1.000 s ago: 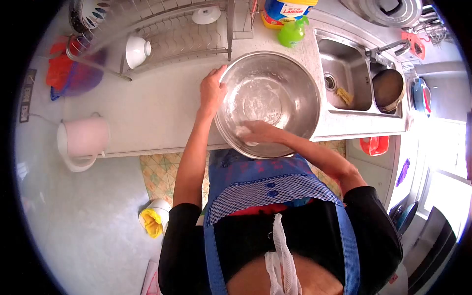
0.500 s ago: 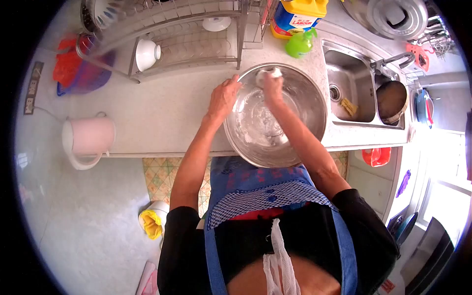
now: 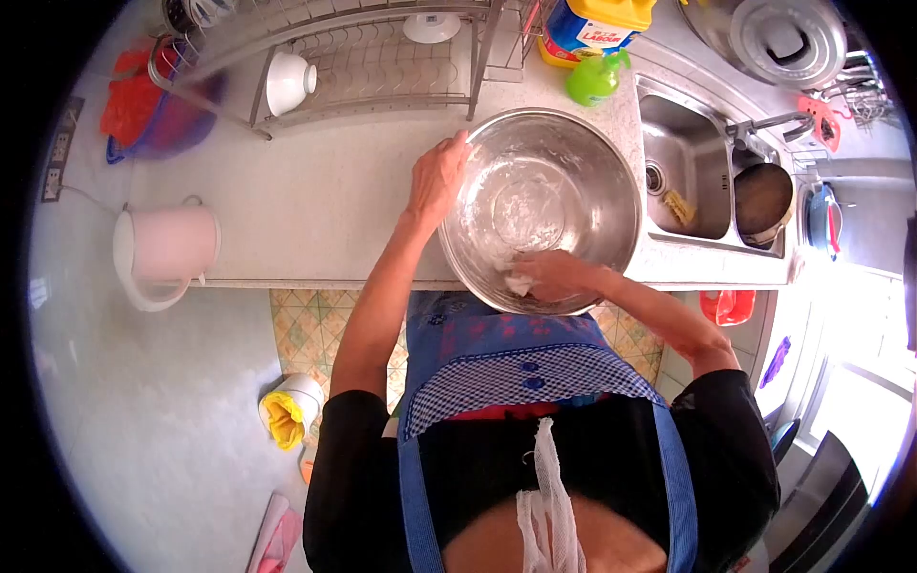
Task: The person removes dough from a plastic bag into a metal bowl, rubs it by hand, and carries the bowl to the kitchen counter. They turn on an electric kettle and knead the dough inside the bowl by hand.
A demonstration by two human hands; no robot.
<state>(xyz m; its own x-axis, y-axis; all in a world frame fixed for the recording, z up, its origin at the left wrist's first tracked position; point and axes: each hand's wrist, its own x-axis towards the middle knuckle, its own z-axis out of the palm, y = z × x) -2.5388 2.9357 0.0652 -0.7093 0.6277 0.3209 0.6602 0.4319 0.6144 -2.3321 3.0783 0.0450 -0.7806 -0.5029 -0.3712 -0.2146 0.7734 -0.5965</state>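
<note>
A large stainless steel basin [image 3: 604,196] rests at the counter's front edge, close against my apron. Whitish, wet-looking residue streaks its bottom and inner wall. My left hand [image 3: 439,180] is closed on the basin's left rim. Inside the basin, my right hand [image 3: 554,274] presses a soft white lump [image 3: 519,284] against the near wall. Whether the lump is dough or cloth I cannot tell, since my fingers cover most of it.
A dish rack [image 3: 382,84] with white bowls stands behind. Near the basin are a green pump bottle [image 3: 594,80] and a yellow-capped jug [image 3: 592,33]. The double sink [image 3: 683,143] lies right, a pink kettle [image 3: 172,244] left.
My right hand has swept from the basin's far side to its near side with the white lump. My left hand stays on the rim. The view has shifted slightly.
</note>
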